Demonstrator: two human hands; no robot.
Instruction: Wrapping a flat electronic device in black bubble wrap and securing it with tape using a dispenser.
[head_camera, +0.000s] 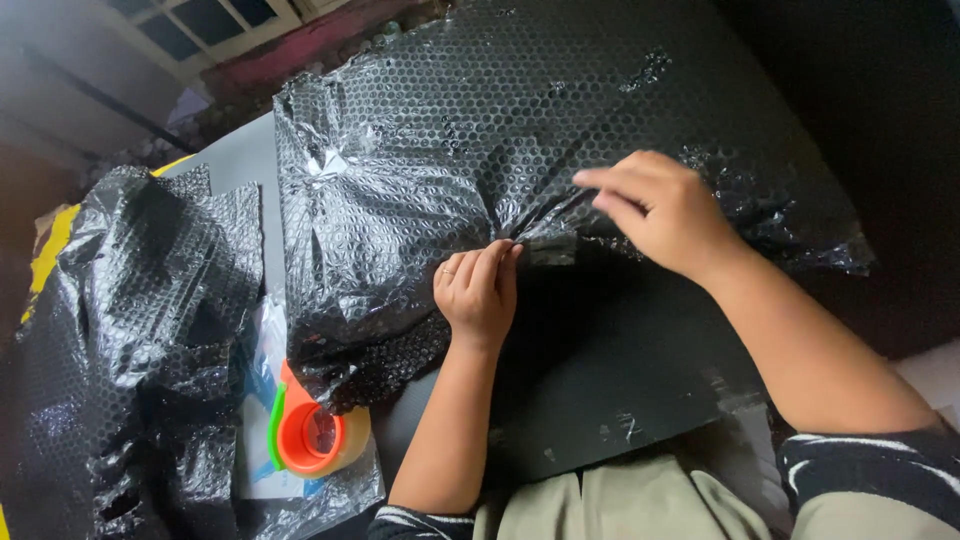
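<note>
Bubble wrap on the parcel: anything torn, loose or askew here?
The black bubble wrap has a ragged lower edge near the tape dispenser. It is bunched in folds where the left hand pinches it and the right hand pulls. Nothing looks spilled.

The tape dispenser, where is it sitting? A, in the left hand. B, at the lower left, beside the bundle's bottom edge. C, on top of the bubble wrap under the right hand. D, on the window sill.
B: the orange tape dispenser lies at lower left by the bottom edge of the bubble wrap, apart from the left hand and right hand, which pinch the wrap.
</note>
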